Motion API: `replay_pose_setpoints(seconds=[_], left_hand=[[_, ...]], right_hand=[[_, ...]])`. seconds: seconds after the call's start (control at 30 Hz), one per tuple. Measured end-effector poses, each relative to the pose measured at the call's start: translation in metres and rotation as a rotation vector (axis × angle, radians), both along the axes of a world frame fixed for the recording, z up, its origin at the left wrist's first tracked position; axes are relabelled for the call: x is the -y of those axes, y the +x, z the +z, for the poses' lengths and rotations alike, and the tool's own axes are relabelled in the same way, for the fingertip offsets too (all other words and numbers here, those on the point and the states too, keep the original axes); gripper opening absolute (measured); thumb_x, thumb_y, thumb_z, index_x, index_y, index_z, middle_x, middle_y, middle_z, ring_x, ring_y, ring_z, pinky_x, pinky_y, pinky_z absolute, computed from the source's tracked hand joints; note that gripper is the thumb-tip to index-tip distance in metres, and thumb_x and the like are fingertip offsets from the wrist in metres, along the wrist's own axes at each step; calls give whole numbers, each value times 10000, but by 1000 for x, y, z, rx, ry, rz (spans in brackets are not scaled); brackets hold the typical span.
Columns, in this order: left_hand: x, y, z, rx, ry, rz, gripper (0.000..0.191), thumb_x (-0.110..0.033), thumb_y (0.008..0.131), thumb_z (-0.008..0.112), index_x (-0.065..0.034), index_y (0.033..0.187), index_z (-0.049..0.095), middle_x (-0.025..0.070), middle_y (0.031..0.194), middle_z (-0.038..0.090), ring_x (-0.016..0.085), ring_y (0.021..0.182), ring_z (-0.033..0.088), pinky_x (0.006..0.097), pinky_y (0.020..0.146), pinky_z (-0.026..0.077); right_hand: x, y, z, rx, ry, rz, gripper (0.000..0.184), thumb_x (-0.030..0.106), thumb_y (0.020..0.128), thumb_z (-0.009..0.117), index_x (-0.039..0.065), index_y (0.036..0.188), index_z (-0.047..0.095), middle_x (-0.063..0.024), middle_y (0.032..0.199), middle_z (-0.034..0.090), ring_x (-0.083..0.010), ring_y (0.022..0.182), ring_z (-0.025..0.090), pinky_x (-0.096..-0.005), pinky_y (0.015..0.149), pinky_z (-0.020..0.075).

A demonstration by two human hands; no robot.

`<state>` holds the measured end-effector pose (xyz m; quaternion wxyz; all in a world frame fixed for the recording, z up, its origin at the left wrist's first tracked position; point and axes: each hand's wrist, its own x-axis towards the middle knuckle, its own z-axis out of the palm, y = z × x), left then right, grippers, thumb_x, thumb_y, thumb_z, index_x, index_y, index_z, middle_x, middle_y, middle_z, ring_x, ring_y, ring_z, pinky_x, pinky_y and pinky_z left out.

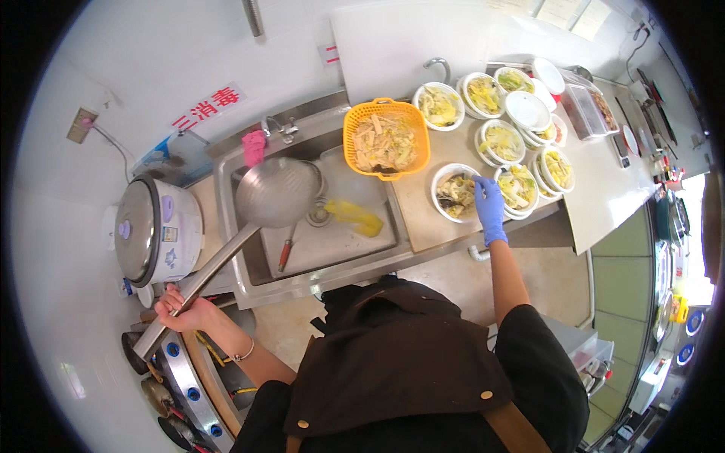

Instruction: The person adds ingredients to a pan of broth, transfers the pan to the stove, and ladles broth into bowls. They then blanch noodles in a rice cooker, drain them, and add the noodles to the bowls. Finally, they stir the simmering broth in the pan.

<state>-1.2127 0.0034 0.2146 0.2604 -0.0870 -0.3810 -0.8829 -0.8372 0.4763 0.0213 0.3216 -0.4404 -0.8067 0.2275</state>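
Observation:
My bare left hand (pixel 184 310) grips the handle of a large, long-handled metal strainer (pixel 277 192). The strainer's round head hangs over the left part of the stainless steel sink (pixel 362 170). In a blue-violet glove, my right hand (pixel 489 210) reaches to the right rim of a white bowl (pixel 437 205) on the counter. Mixed cooked vegetables (pixel 456 193) fill that bowl. The right fingertips lie at the rim and the food; whether they pinch anything cannot be made out. A yellow plastic basket (pixel 426 148) of similar food stands at the sink's right edge.
Several white bowls of cabbage (pixel 501 144), some stacked, crowd the counter right of the basket. A red-handled tool (pixel 285 255) and something yellow (pixel 357 217) lie in the sink. A pink cloth (pixel 254 148) hangs by the tap. Left stands a rice cooker (pixel 178 238); woks (pixel 157 396) sit below it.

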Motion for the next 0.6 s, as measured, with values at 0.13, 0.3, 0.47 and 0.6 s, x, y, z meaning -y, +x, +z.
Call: replay_pose_setpoints(seconds=[0.13, 0.3, 0.47, 0.6], left_hand=[[14, -12, -70, 82, -131, 180, 251, -120, 784, 464, -142, 591, 305, -23, 564, 294, 112, 543, 319, 293, 703, 355], [24, -26, -141, 142, -157, 206, 193, -147, 786, 504, -104, 643, 382, -1, 607, 353, 139, 605, 380, 284, 634, 334], [26, -17, -206, 419, -79, 209, 195, -223, 793, 546, -38, 738, 516, 58, 791, 509, 182, 787, 492, 309, 729, 391], [50, -1, -251, 681, -212, 194, 313, -289, 788, 626, -32, 960, 573, 70, 934, 562, 189, 889, 526, 328, 788, 427]], right_hand=[[16, 29, -15, -102, 3, -293, 157, 142, 879, 536, 47, 949, 639, -107, 844, 641, -222, 771, 608, -340, 738, 479], [30, 47, -61, -283, -534, -619, 267, 241, 855, 592, 1, 972, 586, -92, 828, 626, -177, 694, 598, -309, 653, 494], [24, 37, -83, -520, -963, -555, 229, 202, 861, 580, 5, 970, 542, -90, 830, 593, -149, 636, 573, -262, 571, 497], [22, 34, -84, -509, -900, -493, 148, 122, 843, 567, -6, 909, 531, -98, 821, 590, -151, 654, 583, -283, 578, 522]])
